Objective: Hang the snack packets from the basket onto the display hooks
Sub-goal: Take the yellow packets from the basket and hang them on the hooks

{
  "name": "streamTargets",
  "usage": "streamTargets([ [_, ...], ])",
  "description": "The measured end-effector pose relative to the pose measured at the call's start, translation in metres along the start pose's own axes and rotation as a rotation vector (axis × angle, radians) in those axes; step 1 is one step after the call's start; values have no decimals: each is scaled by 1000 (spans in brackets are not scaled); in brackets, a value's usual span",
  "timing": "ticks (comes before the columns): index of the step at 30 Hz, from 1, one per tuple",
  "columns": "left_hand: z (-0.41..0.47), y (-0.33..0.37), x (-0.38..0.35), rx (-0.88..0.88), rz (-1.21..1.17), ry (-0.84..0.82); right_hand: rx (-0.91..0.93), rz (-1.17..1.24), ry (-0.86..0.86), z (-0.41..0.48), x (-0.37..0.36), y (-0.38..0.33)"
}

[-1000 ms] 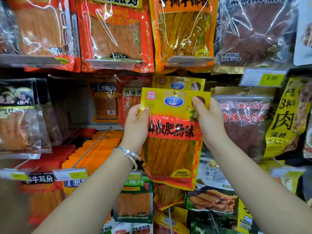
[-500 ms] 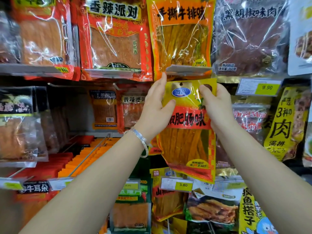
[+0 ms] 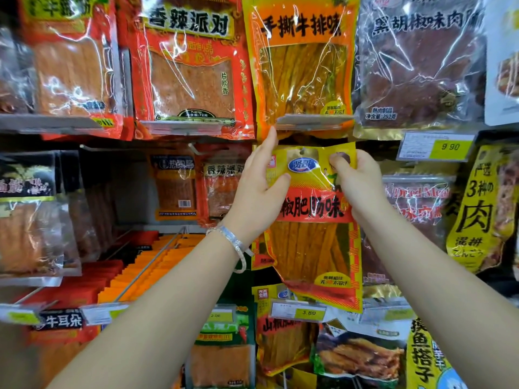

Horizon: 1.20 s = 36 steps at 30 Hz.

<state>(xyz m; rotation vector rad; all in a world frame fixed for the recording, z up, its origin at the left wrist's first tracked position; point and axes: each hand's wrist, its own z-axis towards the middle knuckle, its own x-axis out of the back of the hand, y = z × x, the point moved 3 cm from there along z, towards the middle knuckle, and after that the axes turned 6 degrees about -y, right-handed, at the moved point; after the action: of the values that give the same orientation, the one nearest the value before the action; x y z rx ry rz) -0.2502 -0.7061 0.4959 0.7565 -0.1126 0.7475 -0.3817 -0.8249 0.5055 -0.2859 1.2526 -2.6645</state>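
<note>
Now left hand (image 3: 257, 189) and right hand (image 3: 356, 183) pinch the snack packet (image 3: 311, 209) up top, levelling its hang hole (image 3: 302, 149) under the price-tag holder (image 3: 314, 120).

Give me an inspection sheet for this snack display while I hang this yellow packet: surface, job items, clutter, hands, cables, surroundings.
Surface: display rack, hooks carrying hanging packets.
Job's things: yellow snack packet held up by its header; on a hook or not, cannot tell; basket not in view.
Clutter: nothing seen.
Grippers: left hand grips the header's left edge; right hand pinches its right corner.
Cables: nothing seen.
Surroundings: 9.90 price tag; 3.80 price tag; bracelet on left wrist.
</note>
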Motion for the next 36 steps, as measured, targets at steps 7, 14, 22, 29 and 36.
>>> streamTargets([
  [7,-14,-46,-4,77,143,-48,284,-352,140,-32,4,7],
  [14,-44,-94,-15,43,611,-266,632,-988,-79,-85,-29,50],
  [22,-26,-124,-22,101,813,-355,429,-1159,-266,-30,-49,94],
  [29,1,-157,-21,247,953,-501,260,-1234,-409,5,-67,114],
  [36,8,-141,-16,277,874,-595,24,-1048,-587,-4,-63,85],
])
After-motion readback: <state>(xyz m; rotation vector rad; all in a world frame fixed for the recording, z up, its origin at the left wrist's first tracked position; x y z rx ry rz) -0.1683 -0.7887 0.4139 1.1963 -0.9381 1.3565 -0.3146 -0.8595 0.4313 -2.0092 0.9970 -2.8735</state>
